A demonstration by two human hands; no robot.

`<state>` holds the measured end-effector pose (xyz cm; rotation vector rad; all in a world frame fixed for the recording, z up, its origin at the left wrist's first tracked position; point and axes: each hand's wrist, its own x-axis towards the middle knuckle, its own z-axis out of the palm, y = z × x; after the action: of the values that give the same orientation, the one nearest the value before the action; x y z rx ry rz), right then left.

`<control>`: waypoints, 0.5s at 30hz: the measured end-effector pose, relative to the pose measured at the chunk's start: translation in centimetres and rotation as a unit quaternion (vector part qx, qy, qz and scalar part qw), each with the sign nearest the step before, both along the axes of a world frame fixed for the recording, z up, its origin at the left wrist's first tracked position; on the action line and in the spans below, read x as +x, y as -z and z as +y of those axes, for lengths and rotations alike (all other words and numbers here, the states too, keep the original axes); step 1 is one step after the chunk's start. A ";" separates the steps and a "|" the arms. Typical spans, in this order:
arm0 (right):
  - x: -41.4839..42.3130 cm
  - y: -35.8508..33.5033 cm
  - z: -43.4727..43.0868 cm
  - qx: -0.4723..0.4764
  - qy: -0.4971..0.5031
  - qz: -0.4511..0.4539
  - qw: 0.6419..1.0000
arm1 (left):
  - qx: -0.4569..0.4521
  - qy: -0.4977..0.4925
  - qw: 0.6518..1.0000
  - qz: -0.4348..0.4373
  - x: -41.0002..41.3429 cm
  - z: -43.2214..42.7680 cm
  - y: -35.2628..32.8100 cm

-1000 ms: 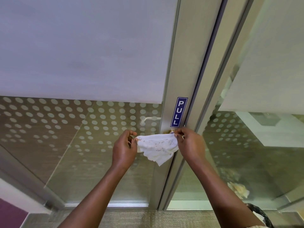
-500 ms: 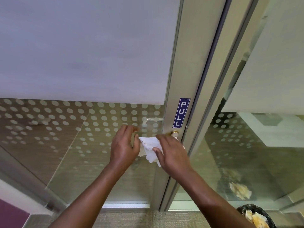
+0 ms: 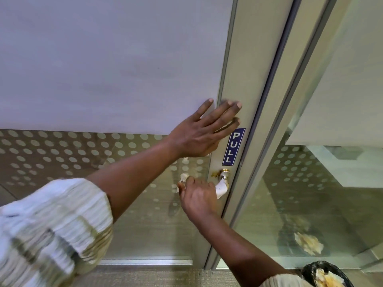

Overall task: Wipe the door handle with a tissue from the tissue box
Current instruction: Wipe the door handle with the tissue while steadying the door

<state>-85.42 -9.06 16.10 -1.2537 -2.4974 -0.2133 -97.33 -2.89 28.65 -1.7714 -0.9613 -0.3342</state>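
The metal door handle (image 3: 224, 174) sticks out of the door's frame just below a blue PULL sticker, with a brownish smear beside its base. A white tissue (image 3: 220, 188) is wrapped around the lever, and my right hand (image 3: 198, 196) is closed over it and the handle. My left hand (image 3: 204, 132) lies flat on the door above the handle, fingers spread, holding nothing. The tissue box is not in view.
The glass door (image 3: 116, 69) has a frosted upper panel and a dotted band lower down. A fixed glass panel (image 3: 323, 183) stands to the right. A black bin (image 3: 326, 275) holding crumpled paper sits on the floor at the bottom right.
My left hand has let go of the tissue and risen to press flat on the door. My right hand has bunched the tissue around the handle.
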 end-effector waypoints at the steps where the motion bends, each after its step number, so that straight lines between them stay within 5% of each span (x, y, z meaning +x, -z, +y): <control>1: -0.8 -0.6 -0.2 -0.035 0.019 -0.009 0.999 | 0.009 -0.002 1.000 -0.005 0.0 0.3 0.4; 9: -1.8 -0.3 0.8 -0.088 -0.036 0.032 0.995 | 0.020 -0.006 0.997 -0.075 1.1 1.6 3.0; 15: 1.9 1.2 2.0 0.019 -0.148 0.054 0.987 | 0.034 0.002 0.997 -0.071 1.0 2.1 3.2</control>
<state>-83.53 -7.09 14.94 -0.8398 -2.5323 -0.1151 -96.36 -0.80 25.47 -1.7059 -1.0341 -0.4951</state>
